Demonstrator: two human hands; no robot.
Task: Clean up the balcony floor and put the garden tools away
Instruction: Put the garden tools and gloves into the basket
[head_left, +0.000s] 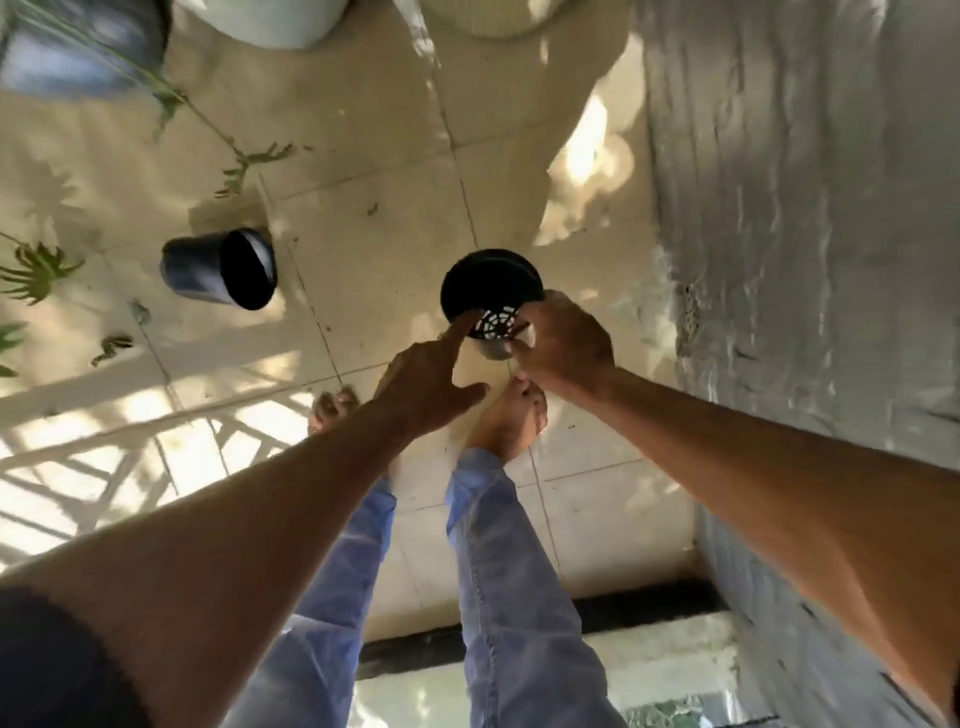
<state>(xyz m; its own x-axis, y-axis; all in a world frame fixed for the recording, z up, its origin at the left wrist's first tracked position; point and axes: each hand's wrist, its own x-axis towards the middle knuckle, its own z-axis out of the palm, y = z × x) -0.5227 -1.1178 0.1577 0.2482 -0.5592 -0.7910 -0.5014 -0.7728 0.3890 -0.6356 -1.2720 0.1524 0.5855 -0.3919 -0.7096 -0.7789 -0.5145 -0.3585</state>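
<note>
Bare forearms reached out from us over the tiled floor (363, 171). Our right hand (563, 343) gripped a small black nursery pot (485, 283) by its base end, held above our feet, its slotted bottom turned toward us and its long axis pointing away. Our left hand (431, 376) was relaxed, holding nothing, one fingertip touching the pot's near edge. A second black pot (218, 267) lay on its side well to the left, mouth facing right, nearer the left hand. Leaf scraps littered the floor.
</note>
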